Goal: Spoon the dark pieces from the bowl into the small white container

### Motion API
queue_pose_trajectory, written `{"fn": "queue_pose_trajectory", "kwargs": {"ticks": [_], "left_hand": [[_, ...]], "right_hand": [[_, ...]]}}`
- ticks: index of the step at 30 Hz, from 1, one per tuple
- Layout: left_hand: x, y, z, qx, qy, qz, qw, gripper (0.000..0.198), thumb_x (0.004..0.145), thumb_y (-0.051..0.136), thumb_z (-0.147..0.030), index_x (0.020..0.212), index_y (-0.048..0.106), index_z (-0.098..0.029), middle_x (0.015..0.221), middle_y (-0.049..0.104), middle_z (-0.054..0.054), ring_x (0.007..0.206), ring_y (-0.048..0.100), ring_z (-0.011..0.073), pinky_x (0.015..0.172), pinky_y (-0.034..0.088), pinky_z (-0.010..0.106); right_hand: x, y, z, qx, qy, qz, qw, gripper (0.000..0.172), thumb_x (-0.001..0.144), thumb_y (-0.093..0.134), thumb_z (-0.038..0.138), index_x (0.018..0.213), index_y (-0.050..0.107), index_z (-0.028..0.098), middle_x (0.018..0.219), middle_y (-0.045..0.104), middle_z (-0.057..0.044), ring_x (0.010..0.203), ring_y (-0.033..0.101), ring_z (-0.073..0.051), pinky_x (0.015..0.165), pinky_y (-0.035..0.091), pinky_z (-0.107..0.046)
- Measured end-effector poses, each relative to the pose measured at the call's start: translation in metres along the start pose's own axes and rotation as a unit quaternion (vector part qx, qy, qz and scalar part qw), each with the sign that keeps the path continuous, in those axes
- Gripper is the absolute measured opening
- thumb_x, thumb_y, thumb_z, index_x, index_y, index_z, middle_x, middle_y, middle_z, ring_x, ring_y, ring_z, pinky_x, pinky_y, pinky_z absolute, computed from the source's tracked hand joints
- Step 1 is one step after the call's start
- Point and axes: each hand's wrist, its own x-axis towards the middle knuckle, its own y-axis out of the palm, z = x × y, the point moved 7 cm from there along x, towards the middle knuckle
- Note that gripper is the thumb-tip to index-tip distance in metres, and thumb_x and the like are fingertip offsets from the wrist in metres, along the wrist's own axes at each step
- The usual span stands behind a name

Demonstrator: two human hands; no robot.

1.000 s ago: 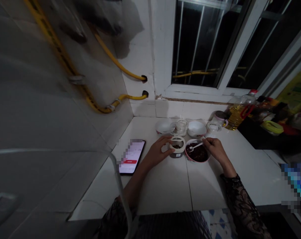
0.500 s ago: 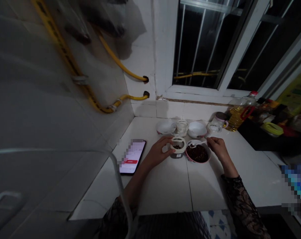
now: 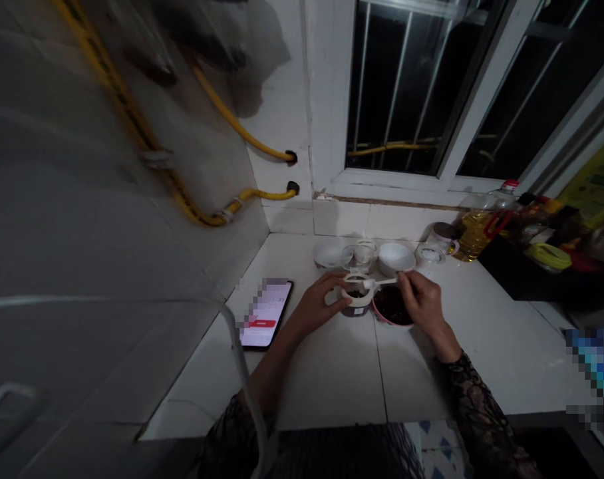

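My left hand [image 3: 326, 301] grips the rim of a small clear jar [image 3: 356, 307] with a white collar and some dark contents at the bottom. In my right hand [image 3: 424, 299] is the handle of a small white spoon [image 3: 382, 282], its bowl end over the jar's mouth. Right of the jar stands a bowl [image 3: 392, 307] with a pinkish rim, holding a dark reddish-brown mix; my right hand partly covers it. Behind these are two white bowls, the left bowl [image 3: 329, 255] and the right bowl [image 3: 396, 257], with a clear jar [image 3: 364, 254] between them.
A lit phone [image 3: 268, 314] lies on the white tiled counter [image 3: 326, 379] at left. Toward the back right are a small open container [image 3: 430, 254], a lidded jar [image 3: 442, 238], an oil bottle [image 3: 474, 233] and a dark box [image 3: 506, 273] of condiments. A pale curved bar [image 3: 239, 359] crosses the lower left.
My right hand has moved left, carrying the spoon from over the dark mix in the bowl to above the small jar. My left hand stays on the jar.
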Motion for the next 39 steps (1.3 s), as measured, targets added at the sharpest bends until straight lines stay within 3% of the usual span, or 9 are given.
{"fn": "queue_pose_trajectory", "kwargs": {"ticks": [2, 5, 9, 11, 16, 24, 34, 39], "left_hand": [[0.000, 0.000, 0.001, 0.001, -0.003, -0.001, 1.000, 0.017, 0.085, 0.070, -0.033, 0.096, 0.065, -0.022, 0.127, 0.067, 0.010, 0.118, 0.064, 0.0257, 0.101, 0.052, 0.043], [-0.001, 0.000, 0.001, -0.002, -0.006, 0.000, 1.000, 0.017, 0.085, 0.071, -0.033, 0.096, 0.066, -0.022, 0.127, 0.067, 0.010, 0.119, 0.064, 0.0261, 0.101, 0.052, 0.043], [0.000, 0.000, 0.001, -0.004, -0.007, 0.001, 1.000, 0.017, 0.085, 0.071, -0.033, 0.096, 0.066, -0.022, 0.127, 0.067, 0.010, 0.119, 0.064, 0.0263, 0.102, 0.051, 0.044], [0.000, 0.000, 0.001, -0.003, -0.007, 0.002, 1.000, 0.017, 0.085, 0.071, -0.033, 0.096, 0.065, -0.022, 0.127, 0.067, 0.011, 0.120, 0.063, 0.0264, 0.102, 0.051, 0.044], [0.000, 0.000, 0.000, -0.002, -0.002, 0.004, 1.000, 0.017, 0.085, 0.071, -0.034, 0.096, 0.065, -0.022, 0.126, 0.067, 0.010, 0.119, 0.064, 0.0256, 0.102, 0.051, 0.044], [-0.001, 0.001, 0.003, -0.006, -0.008, 0.003, 1.000, 0.016, 0.085, 0.071, -0.033, 0.096, 0.065, -0.022, 0.126, 0.066, 0.011, 0.120, 0.063, 0.0258, 0.102, 0.050, 0.043], [-0.001, 0.001, 0.002, -0.002, -0.006, 0.002, 1.000, 0.016, 0.085, 0.071, -0.033, 0.096, 0.065, -0.022, 0.127, 0.066, 0.011, 0.120, 0.063, 0.0258, 0.101, 0.051, 0.043], [-0.001, 0.001, 0.002, -0.004, -0.007, 0.001, 1.000, 0.017, 0.085, 0.070, -0.034, 0.096, 0.065, -0.023, 0.126, 0.067, 0.010, 0.119, 0.064, 0.0259, 0.101, 0.051, 0.043]], "right_hand": [[0.001, -0.009, -0.023, 0.007, 0.068, 0.002, 0.998, 0.042, 0.099, 0.043, 0.045, 0.069, 0.060, 0.021, 0.057, 0.057, 0.000, 0.053, 0.050, -0.013, 0.054, 0.038, -0.024], [0.001, -0.006, -0.044, -0.010, 0.124, 0.074, 0.989, 0.048, 0.096, 0.042, 0.053, 0.065, 0.060, 0.021, 0.054, 0.057, -0.001, 0.054, 0.052, -0.015, 0.052, 0.035, -0.025], [-0.005, 0.014, -0.047, -0.032, 0.140, 0.193, 0.971, 0.046, 0.092, 0.041, 0.051, 0.070, 0.066, 0.021, 0.055, 0.061, -0.003, 0.055, 0.054, -0.017, 0.055, 0.035, -0.026], [-0.007, 0.020, -0.046, -0.030, 0.148, 0.215, 0.965, 0.044, 0.091, 0.040, 0.050, 0.071, 0.068, 0.021, 0.056, 0.061, -0.003, 0.057, 0.055, -0.018, 0.056, 0.035, -0.027], [-0.010, 0.022, -0.055, 0.018, 0.192, 0.204, 0.960, 0.048, 0.087, 0.040, 0.056, 0.058, 0.057, 0.022, 0.053, 0.055, -0.002, 0.054, 0.049, -0.016, 0.053, 0.033, -0.027], [-0.010, 0.017, -0.067, 0.070, 0.219, 0.210, 0.950, 0.050, 0.082, 0.046, 0.063, 0.054, 0.047, 0.022, 0.050, 0.043, 0.002, 0.052, 0.039, -0.013, 0.051, 0.029, -0.025], [-0.011, 0.015, -0.066, 0.121, 0.244, 0.229, 0.934, 0.054, 0.078, 0.049, 0.070, 0.054, 0.049, 0.021, 0.048, 0.035, 0.005, 0.049, 0.031, -0.010, 0.049, 0.026, -0.026], [-0.013, 0.017, -0.064, 0.092, 0.224, 0.240, 0.940, 0.051, 0.082, 0.050, 0.064, 0.056, 0.050, 0.021, 0.051, 0.044, 0.002, 0.052, 0.040, -0.012, 0.050, 0.030, -0.025]]}}
